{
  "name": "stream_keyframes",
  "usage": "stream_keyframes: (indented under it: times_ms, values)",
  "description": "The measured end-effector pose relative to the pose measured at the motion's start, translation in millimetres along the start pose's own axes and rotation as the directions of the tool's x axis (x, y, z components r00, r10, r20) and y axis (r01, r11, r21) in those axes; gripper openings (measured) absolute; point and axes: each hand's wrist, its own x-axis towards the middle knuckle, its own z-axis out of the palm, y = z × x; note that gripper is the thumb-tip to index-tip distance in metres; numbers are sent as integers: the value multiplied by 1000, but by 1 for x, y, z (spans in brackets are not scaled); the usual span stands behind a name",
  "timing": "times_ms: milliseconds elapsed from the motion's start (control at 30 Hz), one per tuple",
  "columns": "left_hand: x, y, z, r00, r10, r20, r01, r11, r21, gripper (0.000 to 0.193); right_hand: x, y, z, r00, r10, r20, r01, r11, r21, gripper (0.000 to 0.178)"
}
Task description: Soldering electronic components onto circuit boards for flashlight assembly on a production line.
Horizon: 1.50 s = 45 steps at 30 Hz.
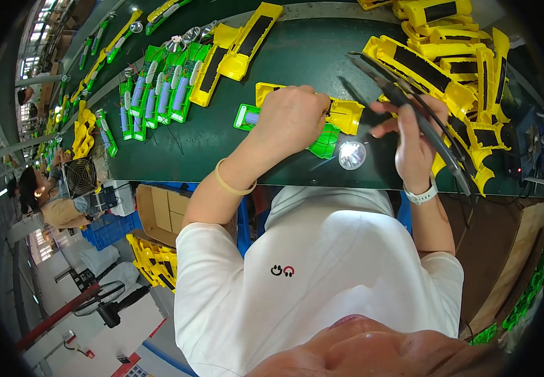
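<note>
My left hand point(294, 119) is closed and bears down on a yellow torch housing half point(347, 116). Its fingertips are hidden, and a thin dark wire or pin shows beside them. Under this hand and wrist lies a green torch part point(325, 142) with a blue cell point(252, 118). A round reflector point(351, 155) shines just in front of it. In my right hand point(419, 138), between thumb and forefinger, rests a long dark grey pointed tool point(417, 110), its kind unclear. Its tip points to the far left, off the housing, and the other fingers curl loosely.
Yellow housing halves point(454, 63) with black strips pile up at the right. Green torch bodies with blue cells point(164, 97) stand in a row at the left, beside more yellow halves point(250, 44). Black cords hang near my right wrist. Another person point(52, 195) sits far left.
</note>
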Motion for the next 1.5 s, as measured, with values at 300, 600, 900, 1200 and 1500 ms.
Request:
stream_keyframes:
  times_ms: [300, 600, 900, 1200, 1500]
  values:
    - [0, 0, 0, 1000, -13, 5, 13, 1000, 14, 8, 11, 28, 17, 994, 102, 46, -103, 994, 40, 28]
    - [-2, 0, 1, 1000, -13, 5, 13, 1000, 8, 7, 10, 29, 16, 994, 101, 28, -103, 990, 96, 26]
    - [-3, 0, 0, 999, -28, 15, 28, 1000, -4, 8, 9, 26, 16, 992, 120, 35, -123, 989, 78, 26]
    - [-26, -9, -30, 972, -139, -190, 80, 955, -287, 14, 8, 28, 15, 992, 122, 16, -123, 991, 49, 28]
    - [-61, -24, -15, 862, -474, 176, 63, -245, -967, 18, 3, 16, 12, 995, 60, -76, -59, 998, 21, 30]
